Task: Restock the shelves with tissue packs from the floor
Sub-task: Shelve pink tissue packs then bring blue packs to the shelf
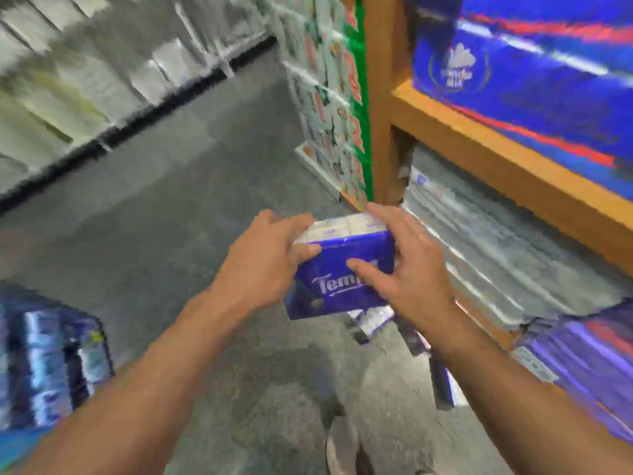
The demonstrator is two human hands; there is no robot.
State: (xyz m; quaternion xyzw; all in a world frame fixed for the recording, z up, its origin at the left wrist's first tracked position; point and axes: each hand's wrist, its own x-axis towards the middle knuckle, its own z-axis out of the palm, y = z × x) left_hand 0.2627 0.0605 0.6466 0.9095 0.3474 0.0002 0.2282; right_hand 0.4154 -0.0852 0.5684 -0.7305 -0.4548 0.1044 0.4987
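A blue tissue pack (337,269) with white lettering and a pale top is held in mid-air over the grey floor, in the middle of the head view. My left hand (265,258) grips its left side, thumb on the front face. My right hand (407,269) grips its right side, fingers over the top edge and thumb across the front. To the right stands the wooden shelf (507,156), with large blue packs (534,84) on its upper board and grey-white packs (496,248) on the lower level. The whole view is motion-blurred.
A bundle of blue tissue packs (48,368) lies on the floor at lower left. More blue packs (582,365) sit low at the right. A green-and-white stack (335,97) stands beyond the shelf post. Shelving (85,80) lines the aisle's far side.
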